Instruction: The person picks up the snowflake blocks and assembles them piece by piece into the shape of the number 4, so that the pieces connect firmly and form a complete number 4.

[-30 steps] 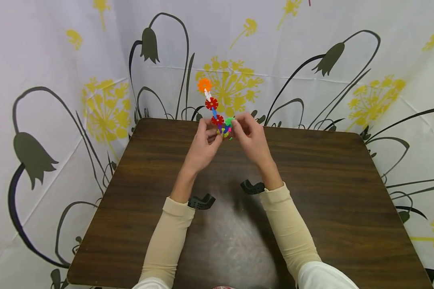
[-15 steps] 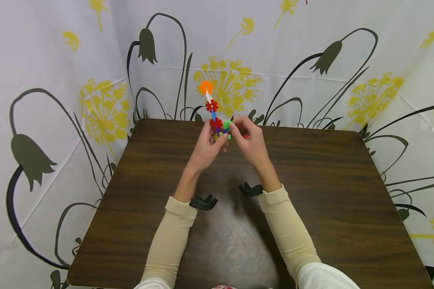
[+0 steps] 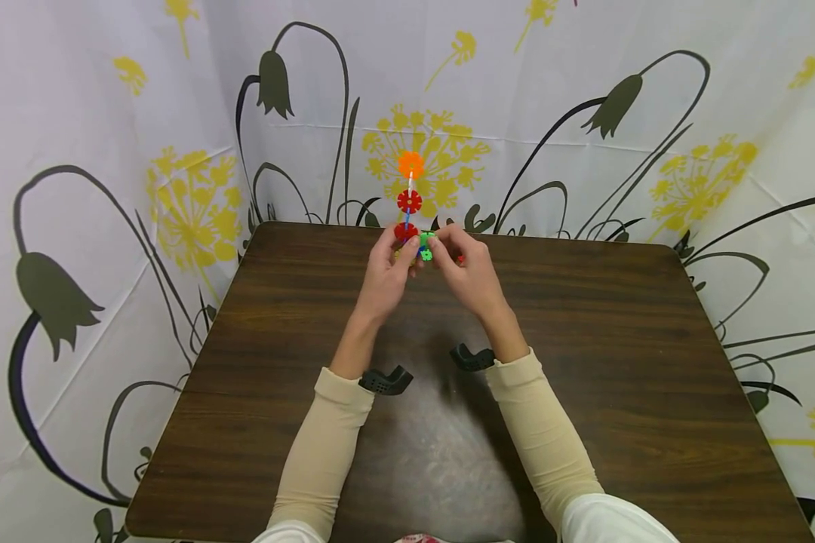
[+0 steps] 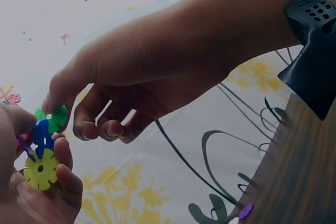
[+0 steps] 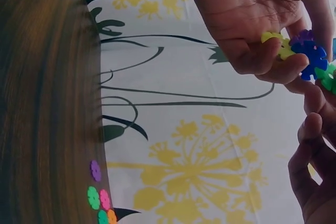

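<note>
A chain of notched plastic flower discs rises between the hands, its orange disc [image 3: 410, 164] at the top and a red disc [image 3: 410, 201] lower down. My left hand [image 3: 383, 271] grips the chain's lower part; in the left wrist view its fingers lie around the yellow disc [image 4: 40, 169]. A dark blue disc [image 4: 43, 139] links the yellow one to a green disc [image 4: 55, 118]. Thumb and forefinger of my right hand [image 3: 472, 268] pinch that green disc. Its other fingers are loosely bent. Fingers hide part of the joints.
Both hands are above the far edge of a dark wooden table [image 3: 584, 362]. Several loose discs lie near that edge, among them a purple disc [image 5: 95, 170] and a pink disc [image 5: 105, 199]. A white curtain [image 3: 543, 173] with printed flowers hangs behind the table.
The top of the chain has swung right and now stands nearly upright. My left hand has shifted slightly right, its thumb closer to the green disc. The right hand has barely moved.
</note>
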